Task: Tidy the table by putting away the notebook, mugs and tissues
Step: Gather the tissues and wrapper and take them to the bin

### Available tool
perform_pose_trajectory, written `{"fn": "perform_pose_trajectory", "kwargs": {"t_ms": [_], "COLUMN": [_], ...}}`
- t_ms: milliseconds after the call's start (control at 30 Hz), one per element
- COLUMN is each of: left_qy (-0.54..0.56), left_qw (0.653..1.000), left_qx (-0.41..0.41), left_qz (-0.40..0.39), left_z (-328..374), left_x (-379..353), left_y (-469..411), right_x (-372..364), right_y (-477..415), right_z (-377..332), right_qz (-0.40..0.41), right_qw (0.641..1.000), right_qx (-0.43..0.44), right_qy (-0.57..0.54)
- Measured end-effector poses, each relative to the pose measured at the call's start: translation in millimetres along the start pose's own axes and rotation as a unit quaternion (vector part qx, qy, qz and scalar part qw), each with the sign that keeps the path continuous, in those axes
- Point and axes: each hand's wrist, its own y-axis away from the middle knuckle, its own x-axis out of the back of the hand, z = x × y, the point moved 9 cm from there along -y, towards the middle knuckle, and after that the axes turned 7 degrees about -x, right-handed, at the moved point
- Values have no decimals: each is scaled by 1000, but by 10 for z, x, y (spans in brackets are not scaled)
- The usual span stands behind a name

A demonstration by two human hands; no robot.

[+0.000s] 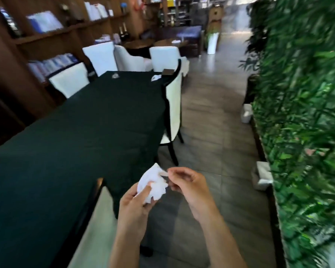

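A crumpled white tissue [153, 185] is held in front of me, beside the near right corner of the long table [75, 132] with its dark green cloth. My left hand [134, 206] grips the wad from below. My right hand [186, 185] pinches its right edge with thumb and fingers. At the table's far end lie another crumpled tissue [155, 77], a smaller pale scrap [115, 75] and a dark brown notebook-like object [167, 72]. No mugs are visible.
White chairs with dark frames stand around the table; one [172, 109] sits on the right side and another chair back [93, 219] is just left of my hands. A green plant wall [302, 113] lines the right, with white bins [261, 178] at its foot. Tiled aisle runs between.
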Motion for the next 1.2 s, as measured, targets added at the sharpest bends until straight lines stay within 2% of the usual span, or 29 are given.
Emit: {"fn": "perform_pose_trajectory", "kwargs": {"t_ms": [133, 367, 733, 900, 1200], "left_qy": [5, -48, -64, -57, -34], "left_qw": [999, 997, 998, 997, 997], "left_qx": [2, -27, -2, -2, -12], "left_qz": [41, 49, -26, -55, -74], "left_z": [-238, -433, -681, -733, -405], "left_x": [-593, -1343, -2452, -3031, -4011], "left_y": [-295, -754, -1853, -2659, -4380], "right_x": [986, 2283, 2986, 3207, 3290], "right_y": [-431, -858, -1540, -2244, -3845], "right_z": [-227, -536, -1125, -1537, -2527], "right_qz": [77, 160, 210, 245, 263], "right_qw": [997, 987, 977, 969, 964], "right_qx": [-1, -12, 9, 24, 41], "right_qy": [-13, -22, -24, -23, -17]}}
